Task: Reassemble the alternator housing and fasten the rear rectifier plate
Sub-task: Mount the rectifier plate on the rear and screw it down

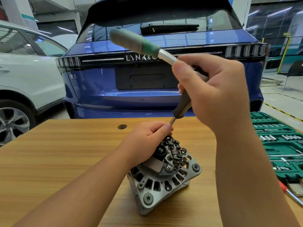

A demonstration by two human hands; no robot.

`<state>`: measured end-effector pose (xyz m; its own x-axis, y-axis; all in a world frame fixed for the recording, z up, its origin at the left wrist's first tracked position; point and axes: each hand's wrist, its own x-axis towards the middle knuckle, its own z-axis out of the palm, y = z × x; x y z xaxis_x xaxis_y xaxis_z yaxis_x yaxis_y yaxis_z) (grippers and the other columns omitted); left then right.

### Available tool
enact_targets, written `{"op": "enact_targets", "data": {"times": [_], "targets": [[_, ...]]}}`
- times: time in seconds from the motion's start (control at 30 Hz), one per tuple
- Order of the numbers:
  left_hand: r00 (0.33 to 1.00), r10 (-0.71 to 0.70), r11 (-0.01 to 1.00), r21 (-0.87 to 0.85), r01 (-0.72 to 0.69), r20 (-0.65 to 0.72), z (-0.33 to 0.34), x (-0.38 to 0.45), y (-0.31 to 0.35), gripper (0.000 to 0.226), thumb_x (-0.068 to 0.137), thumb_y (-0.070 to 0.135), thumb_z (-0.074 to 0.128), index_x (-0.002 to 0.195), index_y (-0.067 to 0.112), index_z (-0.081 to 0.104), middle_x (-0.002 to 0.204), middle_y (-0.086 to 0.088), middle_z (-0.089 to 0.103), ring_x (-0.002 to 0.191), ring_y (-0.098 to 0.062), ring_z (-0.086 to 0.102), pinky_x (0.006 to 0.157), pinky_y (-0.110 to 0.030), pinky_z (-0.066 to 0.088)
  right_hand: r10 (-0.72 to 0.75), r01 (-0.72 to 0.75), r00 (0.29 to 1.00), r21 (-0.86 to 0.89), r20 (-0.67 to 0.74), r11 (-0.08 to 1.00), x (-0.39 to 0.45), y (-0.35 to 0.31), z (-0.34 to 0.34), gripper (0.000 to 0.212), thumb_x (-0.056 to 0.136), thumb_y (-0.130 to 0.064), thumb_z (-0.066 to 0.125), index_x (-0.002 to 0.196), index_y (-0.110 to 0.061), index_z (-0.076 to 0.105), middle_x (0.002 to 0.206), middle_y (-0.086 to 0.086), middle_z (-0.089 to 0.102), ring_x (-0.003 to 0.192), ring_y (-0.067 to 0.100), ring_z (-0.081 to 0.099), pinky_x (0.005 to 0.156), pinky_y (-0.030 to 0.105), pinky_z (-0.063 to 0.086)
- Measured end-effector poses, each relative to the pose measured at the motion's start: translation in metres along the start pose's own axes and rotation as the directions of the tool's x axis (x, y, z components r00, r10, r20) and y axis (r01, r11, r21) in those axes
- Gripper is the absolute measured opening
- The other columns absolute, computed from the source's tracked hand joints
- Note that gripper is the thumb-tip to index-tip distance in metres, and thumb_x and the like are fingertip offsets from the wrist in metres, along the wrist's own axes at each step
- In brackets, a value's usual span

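The grey cast alternator stands tilted on the wooden table, its rear rectifier plate with copper leads facing up towards me. My left hand curls over the plate's far left side, and its fingers pinch the thin metal shaft of a tool by its lower end. My right hand grips a ratchet wrench by its head end, above the alternator. The wrench's grey and green handle sticks up to the left and is blurred. A grey extension handle runs down from my right hand to the shaft.
A green socket set case lies open at the table's right edge. A red-handled screwdriver sits in front of it. A round hole is in the tabletop. A blue car and a white car stand beyond the table.
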<state>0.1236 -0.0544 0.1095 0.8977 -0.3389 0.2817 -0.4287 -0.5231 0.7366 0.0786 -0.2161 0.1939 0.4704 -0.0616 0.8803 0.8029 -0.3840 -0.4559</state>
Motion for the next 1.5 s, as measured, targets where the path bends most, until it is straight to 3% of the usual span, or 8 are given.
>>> {"op": "enact_targets", "data": {"times": [0.13, 0.57, 0.77, 0.97, 1.13, 1.27, 1.37, 1.5], "targets": [[1.000, 0.016, 0.999, 0.042, -0.017, 0.016, -0.001, 0.000, -0.001, 0.030, 0.092, 0.067, 0.040, 0.102, 0.056, 0.065, 0.101, 0.032, 0.069, 0.097, 0.014, 0.058, 0.081, -0.025, 0.043, 0.192, -0.193, 0.980, 0.008, 0.059, 0.981, 0.000, -0.007, -0.012, 0.021, 0.091, -0.042, 0.059, 0.082, -0.029, 0.073, 0.061, -0.005, 0.070, 0.049, 0.007, 0.059, 0.052, 0.039, 0.052], [1.000, 0.009, 0.998, 0.062, -0.009, -0.005, -0.001, 0.001, 0.001, 0.034, 0.093, 0.067, 0.039, 0.099, 0.050, 0.067, 0.099, 0.032, 0.068, 0.095, 0.013, 0.059, 0.081, -0.026, 0.043, 0.294, -0.244, 0.943, 0.276, -0.156, 0.930, -0.002, -0.011, 0.018, 0.020, 0.095, -0.021, 0.061, 0.078, -0.025, 0.070, 0.047, -0.002, 0.060, 0.044, 0.018, 0.057, 0.045, 0.021, 0.042], [1.000, -0.016, 0.998, 0.063, 0.016, -0.004, -0.001, 0.003, 0.000, 0.033, 0.104, 0.053, 0.040, 0.097, 0.041, 0.070, 0.099, 0.035, 0.067, 0.094, 0.019, 0.056, 0.077, -0.020, 0.038, 0.589, -0.550, 0.760, 0.754, 0.272, 0.361, 0.008, -0.001, -0.001, 0.021, 0.097, -0.025, 0.054, 0.108, -0.008, 0.061, 0.070, -0.001, 0.057, 0.063, 0.013, 0.050, 0.067, 0.029, 0.040], [1.000, -0.015, 0.999, 0.034, 0.015, -0.014, -0.001, 0.004, -0.004, 0.035, 0.104, 0.052, 0.039, 0.100, 0.039, 0.072, 0.100, 0.033, 0.069, 0.095, 0.018, 0.056, 0.079, -0.020, 0.038, 0.517, -0.533, 0.751, 0.839, 0.411, 0.107, 0.009, 0.002, -0.002, 0.022, 0.069, -0.010, 0.061, 0.089, -0.016, 0.056, 0.081, -0.001, 0.057, 0.077, 0.014, 0.052, 0.084, 0.027, 0.041], [1.000, -0.011, 1.000, 0.002, 0.011, -0.009, -0.001, 0.003, -0.004, 0.037, 0.101, 0.058, 0.038, 0.099, 0.041, 0.071, 0.101, 0.033, 0.069, 0.096, 0.017, 0.058, 0.080, -0.022, 0.039, 0.332, -0.424, 0.881, 0.875, 0.338, 0.235, 0.002, 0.016, 0.010, 0.011, 0.070, -0.013, 0.073, 0.073, -0.023, 0.070, 0.098, 0.001, 0.067, 0.085, 0.018, 0.061, 0.083, 0.036, 0.043], [1.000, -0.023, 0.999, -0.044, 0.023, 0.001, 0.000, 0.003, -0.006, 0.040, 0.104, 0.056, 0.036, 0.098, 0.040, 0.072, 0.100, 0.031, 0.071, 0.095, 0.017, 0.059, 0.082, -0.024, 0.040, 0.218, -0.157, 0.973, 0.900, 0.071, 0.408, -0.002, 0.021, 0.028, 0.023, 0.089, -0.002, 0.063, 0.082, -0.019, 0.076, 0.109, 0.007, 0.069, 0.096, 0.020, 0.063, 0.087, 0.034, 0.046], [0.998, -0.056, 0.991, -0.120, 0.055, -0.008, 0.001, 0.005, -0.007, 0.045, 0.100, 0.063, 0.030, 0.090, 0.050, 0.072, 0.092, 0.030, 0.072, 0.083, 0.012, 0.064, 0.081, -0.029, 0.040, -0.054, 0.181, 0.970, 0.547, -0.239, 0.817, -0.006, 0.025, 0.036, 0.023, 0.091, 0.008, 0.063, 0.103, -0.010, 0.071, 0.117, 0.019, 0.064, 0.107, 0.022, 0.063, 0.093, 0.028, 0.048], [0.997, -0.062, 0.969, -0.241, 0.052, -0.035, 0.002, 0.008, -0.017, 0.040, 0.098, 0.045, 0.044, 0.069, 0.060, 0.069, 0.064, 0.027, 0.067, 0.054, 0.008, 0.060, 0.067, -0.035, 0.042, -0.414, 0.447, 0.861, 0.049, -0.294, 0.893, -0.009, 0.026, 0.041, 0.015, 0.091, 0.011, 0.062, 0.104, 0.010, 0.069, 0.106, 0.025, 0.062, 0.096, 0.033, 0.063, 0.090, 0.023, 0.047]]}}
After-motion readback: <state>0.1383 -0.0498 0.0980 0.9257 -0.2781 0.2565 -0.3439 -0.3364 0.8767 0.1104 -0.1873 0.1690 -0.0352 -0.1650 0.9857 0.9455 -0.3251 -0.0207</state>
